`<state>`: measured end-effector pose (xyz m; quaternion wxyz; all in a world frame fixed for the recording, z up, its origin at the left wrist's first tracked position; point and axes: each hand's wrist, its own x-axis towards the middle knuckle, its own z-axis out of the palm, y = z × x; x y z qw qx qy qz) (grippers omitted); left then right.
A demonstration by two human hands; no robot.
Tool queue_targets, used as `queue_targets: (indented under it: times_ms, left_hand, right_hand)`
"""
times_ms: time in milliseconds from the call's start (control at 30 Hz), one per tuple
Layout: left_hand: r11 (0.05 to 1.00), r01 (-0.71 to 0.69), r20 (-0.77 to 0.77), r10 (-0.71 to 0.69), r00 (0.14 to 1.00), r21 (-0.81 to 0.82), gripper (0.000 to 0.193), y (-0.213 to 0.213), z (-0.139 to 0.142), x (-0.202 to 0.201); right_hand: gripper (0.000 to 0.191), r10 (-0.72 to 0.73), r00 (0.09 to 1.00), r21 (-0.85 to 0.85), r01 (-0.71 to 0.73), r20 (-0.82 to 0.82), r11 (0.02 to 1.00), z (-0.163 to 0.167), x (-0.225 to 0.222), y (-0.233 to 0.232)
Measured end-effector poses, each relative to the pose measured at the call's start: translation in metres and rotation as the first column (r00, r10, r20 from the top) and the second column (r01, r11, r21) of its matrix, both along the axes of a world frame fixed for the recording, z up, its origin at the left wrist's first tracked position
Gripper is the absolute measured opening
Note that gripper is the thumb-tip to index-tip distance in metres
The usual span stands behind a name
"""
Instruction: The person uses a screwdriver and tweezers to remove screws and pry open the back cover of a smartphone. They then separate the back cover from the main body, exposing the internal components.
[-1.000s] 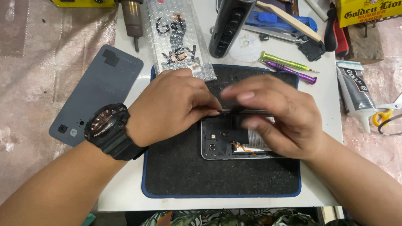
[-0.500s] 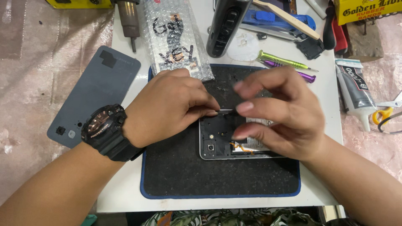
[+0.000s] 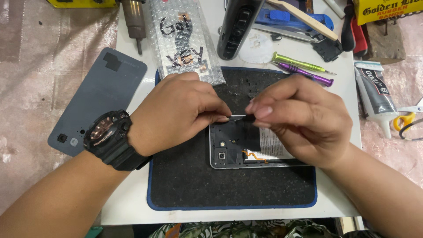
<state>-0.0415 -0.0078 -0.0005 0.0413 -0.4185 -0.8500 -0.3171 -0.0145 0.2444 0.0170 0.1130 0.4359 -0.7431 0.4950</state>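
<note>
Left hand (image 3: pixel 176 112) and right hand (image 3: pixel 304 119) pinching a thin silver strip (image 3: pixel 238 116) between fingertips, above an opened grey-framed phone (image 3: pixel 229 150), lying on a black blue-edged work mat (image 3: pixel 185 185), purple screwdriver (image 3: pixel 304 74) nearby.

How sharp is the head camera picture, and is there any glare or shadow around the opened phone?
Head view: evenly lit and mostly sharp; the left hand and right hand cast soft shadows over the opened phone and the black mat; mild glare on the bubble wrap.
</note>
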Motion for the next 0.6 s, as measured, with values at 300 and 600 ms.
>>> queue_targets:
  times_ms: [300,600]
  left_hand:
    - [1.0,0.01,0.016,-0.01,1.0,0.002,0.012,-0.0007,0.0015,-0.0004]
    - [1.0,0.015,-0.002,-0.015,1.0,0.009,0.012,-0.0006,0.0015,0.0002]
  right_hand:
    - [0.042,0.003,0.996,0.037,0.0,-0.092,0.999,0.0007,0.0005,-0.0034]
    - [0.034,0.106,0.992,0.066,-0.102,-0.069,0.993,0.0034,-0.0013,-0.0004]
